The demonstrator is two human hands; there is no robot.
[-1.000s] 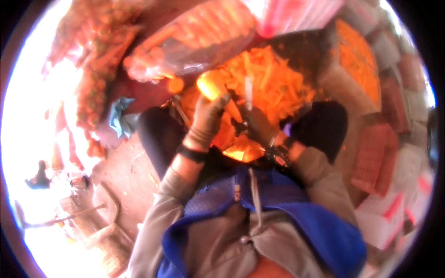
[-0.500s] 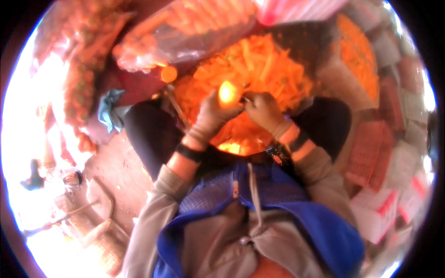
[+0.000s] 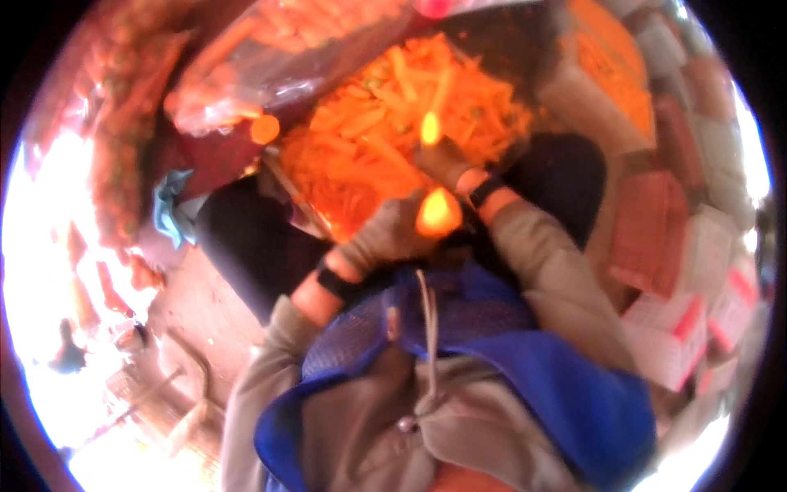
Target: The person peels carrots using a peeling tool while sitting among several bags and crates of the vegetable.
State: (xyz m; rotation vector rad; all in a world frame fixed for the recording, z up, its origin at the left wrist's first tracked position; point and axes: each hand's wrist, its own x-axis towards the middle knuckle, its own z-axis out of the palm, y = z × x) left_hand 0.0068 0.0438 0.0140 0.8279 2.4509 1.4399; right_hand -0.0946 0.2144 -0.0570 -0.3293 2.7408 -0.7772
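A bag [image 3: 283,61] backs the heap [image 3: 369,115], before which the left hand [image 3: 392,230] grips a carrot [image 3: 438,213], best kept steady, the right hand's [image 3: 444,161] hold unclear.

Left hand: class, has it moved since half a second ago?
Yes: judged against the tan box at upper right, the left hand has moved toward the person's body and rightward.

This looks like a vegetable-preparation workplace, with heaped orange pieces [image 3: 385,111], a plastic bag [image 3: 275,66] and boxes [image 3: 666,338].
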